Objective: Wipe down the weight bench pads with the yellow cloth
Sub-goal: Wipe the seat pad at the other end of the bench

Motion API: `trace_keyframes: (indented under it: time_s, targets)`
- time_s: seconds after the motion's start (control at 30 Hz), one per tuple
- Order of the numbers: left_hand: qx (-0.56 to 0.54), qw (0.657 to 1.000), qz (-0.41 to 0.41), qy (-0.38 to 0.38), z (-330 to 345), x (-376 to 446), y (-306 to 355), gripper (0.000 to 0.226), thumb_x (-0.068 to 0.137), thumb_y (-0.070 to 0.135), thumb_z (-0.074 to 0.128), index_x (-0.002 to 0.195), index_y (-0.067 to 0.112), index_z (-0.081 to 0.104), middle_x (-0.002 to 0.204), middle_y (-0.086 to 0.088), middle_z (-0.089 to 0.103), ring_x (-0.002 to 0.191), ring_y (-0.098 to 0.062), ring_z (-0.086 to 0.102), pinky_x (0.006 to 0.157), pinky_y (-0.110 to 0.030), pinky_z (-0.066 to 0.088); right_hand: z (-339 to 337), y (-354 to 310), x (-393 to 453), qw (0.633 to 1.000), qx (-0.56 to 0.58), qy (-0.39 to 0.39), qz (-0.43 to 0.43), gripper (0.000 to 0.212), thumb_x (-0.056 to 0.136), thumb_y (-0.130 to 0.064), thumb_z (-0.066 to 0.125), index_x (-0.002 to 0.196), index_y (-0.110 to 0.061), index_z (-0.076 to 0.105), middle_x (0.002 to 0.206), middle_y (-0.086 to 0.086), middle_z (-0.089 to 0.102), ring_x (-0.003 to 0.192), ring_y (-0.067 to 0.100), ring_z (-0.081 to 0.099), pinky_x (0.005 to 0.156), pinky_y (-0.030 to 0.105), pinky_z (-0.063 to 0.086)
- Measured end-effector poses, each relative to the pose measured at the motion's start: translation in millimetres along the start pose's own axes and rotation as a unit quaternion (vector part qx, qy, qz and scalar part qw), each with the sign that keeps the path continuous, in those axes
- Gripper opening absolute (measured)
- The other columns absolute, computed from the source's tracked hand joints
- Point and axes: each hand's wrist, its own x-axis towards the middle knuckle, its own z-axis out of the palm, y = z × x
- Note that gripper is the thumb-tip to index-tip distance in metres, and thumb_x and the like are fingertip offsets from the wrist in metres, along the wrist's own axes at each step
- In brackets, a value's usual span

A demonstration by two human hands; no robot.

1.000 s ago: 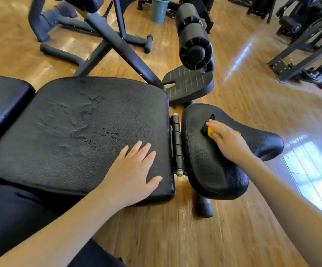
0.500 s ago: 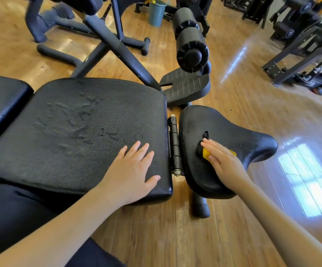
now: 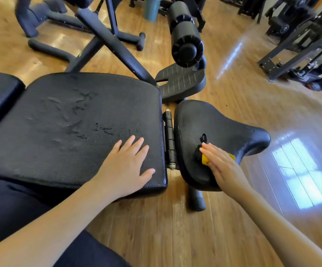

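Centrally, the right hand (image 3: 223, 166) lies with straight fingers (image 3: 211, 151) pressed flat on the cloth (image 3: 205, 159), pinning it to the seat pad (image 3: 194, 120). Yellow fabric shows at the fingertips and again past the far edge of the hand; the rest is covered. The left hand (image 3: 127, 164) rests flat, fingers spread, on the back pad (image 3: 69, 122), near its right edge. Both pads are black and grained; the back pad's skin is cracked and wrinkled. A hinge (image 3: 168, 139) sits between the two pads. Beyond the seat pad stand a ribbed footplate (image 3: 179, 81) and foam rollers (image 3: 185, 37). Glossy wooden floor (image 3: 243, 97) surrounds the bench, with a teal bin (image 3: 151, 8) and dark machines (image 3: 300, 45) behind.
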Motion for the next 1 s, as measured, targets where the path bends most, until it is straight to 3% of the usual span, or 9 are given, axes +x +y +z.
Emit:
trace_keyframes:
  time_s: [0.1, 0.2, 0.33, 0.4, 0.53, 0.73, 0.87, 1.0]
  targets:
    - [0.003, 1.0, 0.0, 0.0, 0.2, -0.5, 0.3, 0.068, 0.094, 0.055, 0.027, 0.15, 0.02, 0.01, 0.159, 0.001, -0.002, 0.145, -0.017, -0.008, 0.117, -0.038, 0.0, -12.2, 27.6, 13.8, 1.0, -0.004, -0.002, 0.005, 0.042, 0.092, -0.017, 0.038, 0.133, -0.018, 0.047, 0.139, -0.009, 0.041, 0.131, 0.004, 0.029, 0.111, 0.025, 0.018]
    - [0.002, 1.0, -0.003, 0.0, -0.5, -1.4, 1.0, 0.068, 0.094, 0.055, 0.027, 0.15, 0.02, 0.01, 0.159, 0.002, -0.003, 0.145, -0.017, -0.008, 0.117, -0.038, -0.001, -24.4, 62.9, 37.3, 0.995, -0.028, 0.047, 0.082, 0.043, 0.089, -0.018, 0.036, 0.13, -0.013, 0.051, 0.137, 0.003, 0.048, 0.131, 0.02, 0.039, 0.111, 0.032, 0.022]
    - [0.001, 1.0, -0.004, 0.0, -1.5, -1.0, 1.7, 0.068, 0.094, 0.055, 0.027, 0.15, 0.02, 0.01, 0.159, 0.002, -0.002, 0.145, -0.017, -0.007, 0.118, -0.039, 0.0, -14.9, 59.7, 41.7, 0.983, -0.002, 0.093, 0.157, 0.045, 0.085, -0.014, 0.036, 0.125, -0.01, 0.055, 0.135, 0.012, 0.051, 0.129, 0.028, 0.043, 0.11, 0.037, 0.024]
    - [-0.001, 1.0, -0.005, 0.001, -1.8, -0.7, 2.0, 0.068, 0.094, 0.055, 0.028, 0.15, 0.02, 0.01, 0.159, 0.001, -0.002, 0.145, -0.017, -0.007, 0.118, -0.039, 0.0, -2.1, 37.8, 23.4, 0.982, 0.018, 0.106, 0.154, 0.045, 0.085, -0.015, 0.035, 0.124, -0.01, 0.056, 0.136, 0.01, 0.05, 0.13, 0.025, 0.042, 0.11, 0.036, 0.024]
    - [0.003, 1.0, -0.003, 0.006, -1.6, -0.5, 2.4, 0.068, 0.094, 0.054, 0.028, 0.15, 0.019, 0.011, 0.159, 0.0, 0.0, 0.145, -0.018, -0.006, 0.117, -0.04, 0.001, 10.7, 8.0, -18.7, 0.99, 0.034, 0.107, 0.084, 0.047, 0.088, -0.023, 0.028, 0.126, -0.009, 0.054, 0.134, -0.005, 0.042, 0.129, 0.009, 0.035, 0.108, 0.02, 0.018]
    - [0.007, 1.0, -0.005, 0.008, -0.9, -1.7, 2.4, 0.067, 0.094, 0.055, 0.027, 0.15, 0.021, 0.01, 0.159, 0.002, -0.002, 0.145, -0.016, -0.007, 0.117, -0.038, 0.0, -6.0, 34.0, -1.7, 0.996, 0.024, 0.073, 0.05, 0.042, 0.092, -0.023, 0.034, 0.129, -0.011, 0.05, 0.134, -0.007, 0.042, 0.127, -0.004, 0.026, 0.109, 0.012, 0.012]
    - [0.002, 1.0, -0.005, 0.009, -2.3, -2.3, 3.4, 0.067, 0.094, 0.054, 0.028, 0.15, 0.021, 0.011, 0.159, 0.002, -0.001, 0.145, -0.016, -0.006, 0.117, -0.038, -0.001, -20.8, 73.4, 29.0, 0.988, -0.018, 0.105, 0.115, 0.037, 0.093, -0.008, 0.04, 0.127, -0.007, 0.052, 0.136, 0.01, 0.05, 0.133, 0.022, 0.037, 0.112, 0.029, 0.019]
    - [-0.001, 1.0, -0.004, 0.012, -0.5, -1.0, 2.2, 0.068, 0.093, 0.058, 0.022, 0.15, 0.02, 0.012, 0.159, 0.002, 0.0, 0.145, -0.017, -0.006, 0.117, -0.038, 0.0, -20.6, 74.9, 53.6, 0.944, -0.013, 0.187, 0.273, 0.036, 0.091, -0.007, 0.033, 0.118, -0.004, 0.056, 0.128, 0.013, 0.055, 0.125, 0.031, 0.043, 0.109, 0.048, 0.028]
